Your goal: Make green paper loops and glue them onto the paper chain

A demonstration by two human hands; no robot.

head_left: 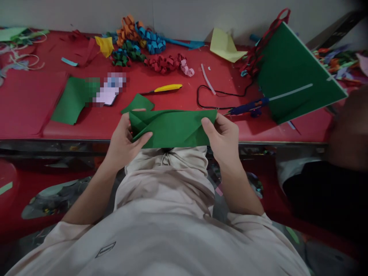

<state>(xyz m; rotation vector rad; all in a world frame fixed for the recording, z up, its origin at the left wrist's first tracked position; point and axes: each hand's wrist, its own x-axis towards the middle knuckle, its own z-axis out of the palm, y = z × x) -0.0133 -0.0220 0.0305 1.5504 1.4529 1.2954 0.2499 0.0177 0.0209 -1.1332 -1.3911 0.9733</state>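
Note:
A folded sheet of green paper is stretched level between my two hands, just above the table's front edge. My left hand grips its left end, thumb in front and fingers behind. At the other end my right hand pinches the paper under its thumb. Diagonal creases run across the sheet. Right behind it lies a smaller green paper piece. A yellow-handled cutter rests farther back. Close to my right hand is a blue glue gun with a glue stick in its rear.
The red table carries a stack of red paper, another green sheet and a phone. Curled paper chains lie along the wall. A green board leans at right. Another person's dark sleeve is at far right.

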